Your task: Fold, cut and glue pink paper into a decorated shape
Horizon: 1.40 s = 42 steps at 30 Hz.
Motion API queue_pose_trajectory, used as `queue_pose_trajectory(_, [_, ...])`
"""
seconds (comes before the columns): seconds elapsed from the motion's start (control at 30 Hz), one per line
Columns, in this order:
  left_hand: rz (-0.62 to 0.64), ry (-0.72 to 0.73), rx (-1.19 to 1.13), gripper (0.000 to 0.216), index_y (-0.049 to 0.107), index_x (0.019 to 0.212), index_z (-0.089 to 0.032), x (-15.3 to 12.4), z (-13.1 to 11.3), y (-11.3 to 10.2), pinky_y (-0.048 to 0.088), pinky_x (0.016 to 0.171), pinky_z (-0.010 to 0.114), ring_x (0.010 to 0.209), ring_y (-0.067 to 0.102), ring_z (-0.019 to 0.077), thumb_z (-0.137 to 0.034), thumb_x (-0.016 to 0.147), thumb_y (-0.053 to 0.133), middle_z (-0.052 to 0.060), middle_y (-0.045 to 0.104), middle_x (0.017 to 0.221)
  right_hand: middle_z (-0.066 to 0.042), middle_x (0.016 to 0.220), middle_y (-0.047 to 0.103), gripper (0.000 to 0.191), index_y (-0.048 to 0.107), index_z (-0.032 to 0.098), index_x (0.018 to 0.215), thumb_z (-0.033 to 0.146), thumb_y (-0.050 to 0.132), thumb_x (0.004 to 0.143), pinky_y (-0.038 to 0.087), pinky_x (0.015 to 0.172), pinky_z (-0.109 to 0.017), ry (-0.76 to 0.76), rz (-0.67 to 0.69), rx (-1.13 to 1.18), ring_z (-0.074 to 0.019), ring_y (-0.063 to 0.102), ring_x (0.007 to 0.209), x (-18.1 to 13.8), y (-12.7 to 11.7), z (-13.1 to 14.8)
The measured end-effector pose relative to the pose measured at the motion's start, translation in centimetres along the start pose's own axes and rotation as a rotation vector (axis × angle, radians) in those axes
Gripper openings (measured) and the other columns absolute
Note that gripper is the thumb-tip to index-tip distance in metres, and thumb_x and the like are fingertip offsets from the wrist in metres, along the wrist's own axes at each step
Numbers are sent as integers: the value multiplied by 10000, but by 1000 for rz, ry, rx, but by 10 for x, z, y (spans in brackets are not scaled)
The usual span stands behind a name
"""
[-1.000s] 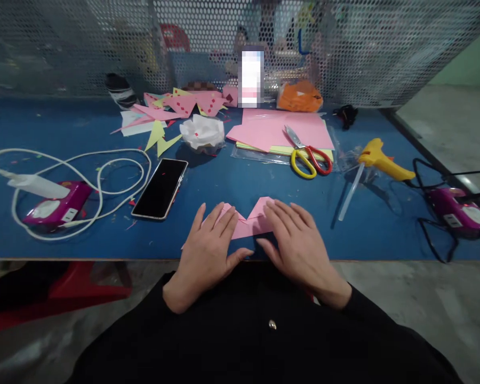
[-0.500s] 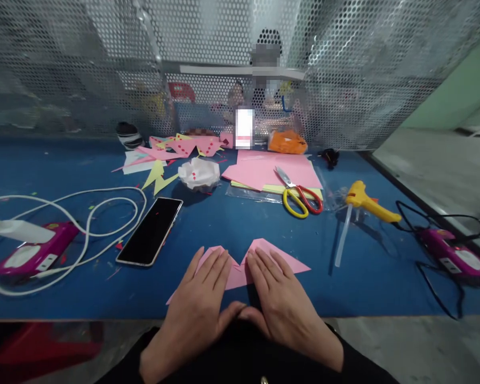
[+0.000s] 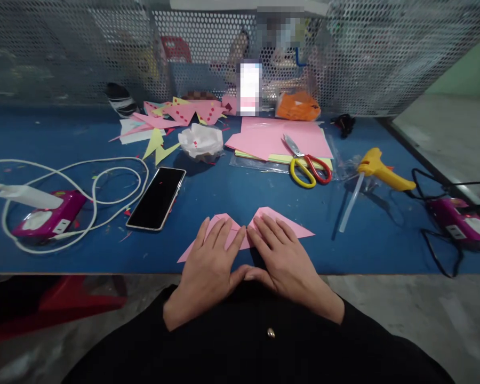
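A folded pink paper (image 3: pixel 246 241) lies flat near the front edge of the blue table, with a pointed end at each side and a notch in the middle of its far edge. My left hand (image 3: pixel 212 256) presses flat on its left half, fingers spread. On the right half rests my right hand (image 3: pixel 282 256), palm down with the fingers stretched out. The two thumbs meet at the near side of the paper. Both hands cover much of the paper's middle.
Scissors (image 3: pixel 307 165) lie on a stack of pink paper (image 3: pixel 280 136). To the right is a yellow glue gun (image 3: pixel 384 168); to the left, a dark phone (image 3: pixel 157 198) and a white cable (image 3: pixel 98 201). A crumpled white paper cup shape (image 3: pixel 202 141) sits behind.
The camera has tilted down, so the whole table sits higher in view. My left fingers have spread wider on the pink paper; my right hand still lies flat on it.
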State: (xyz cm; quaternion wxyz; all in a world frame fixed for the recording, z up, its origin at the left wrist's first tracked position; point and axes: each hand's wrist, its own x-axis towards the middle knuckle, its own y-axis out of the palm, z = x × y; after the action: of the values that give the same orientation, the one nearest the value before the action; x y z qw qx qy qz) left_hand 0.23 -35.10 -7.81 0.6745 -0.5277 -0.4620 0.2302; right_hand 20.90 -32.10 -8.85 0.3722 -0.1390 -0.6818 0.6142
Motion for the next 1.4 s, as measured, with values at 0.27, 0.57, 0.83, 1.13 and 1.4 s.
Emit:
queue_pose_trajectory(0.27, [26, -31, -23, 657, 581, 1401, -138, 0, 1, 0, 335, 1145, 624, 1338, 523, 388, -615, 966, 461, 224, 599, 1395, -191, 1556, 448, 843, 481, 21, 1462, 682, 255, 989, 316, 1197, -507, 87, 79, 16, -329, 365, 1476, 7, -3, -3])
queue_pose_trajectory(0.57, [50, -23, -74, 519, 561, 1386, -117, 6, 11, -10, 334, 1158, 585, 1288, 572, 317, -464, 1007, 490, 151, 657, 1347, -197, 1497, 525, 592, 506, 23, 1433, 409, 547, 986, 422, 1141, -492, 63, 56, 27, -310, 495, 1388, 10, -11, -13])
queue_pose_trajectory(0.83, [18, 174, 92, 281, 685, 1200, -95, 28, 31, -12, 381, 1128, 582, 1120, 669, 290, -175, 985, 523, 136, 734, 1195, -151, 1303, 691, 306, 660, 84, 1224, 255, 549, 995, 440, 1106, -485, -48, -41, -109, -275, 615, 1251, 11, -30, -36])
queue_pose_trajectory(1.13, [-43, 208, 136, 231, 717, 1075, -99, 51, 36, -6, 483, 1053, 507, 1044, 697, 262, -104, 969, 512, 111, 757, 1138, -110, 1118, 763, 204, 704, 103, 1080, 218, 565, 984, 518, 948, -407, 22, -127, -84, -232, 704, 1005, 15, -17, -28])
queue_pose_trajectory(1.4, [-19, 154, -32, 246, 690, 1148, -97, 40, 27, -10, 518, 991, 447, 1087, 683, 256, -216, 988, 547, 117, 742, 1168, -114, 1160, 758, 238, 699, 99, 1127, 234, 559, 990, 506, 984, -405, -3, -160, -79, -229, 700, 1064, 17, -20, -24])
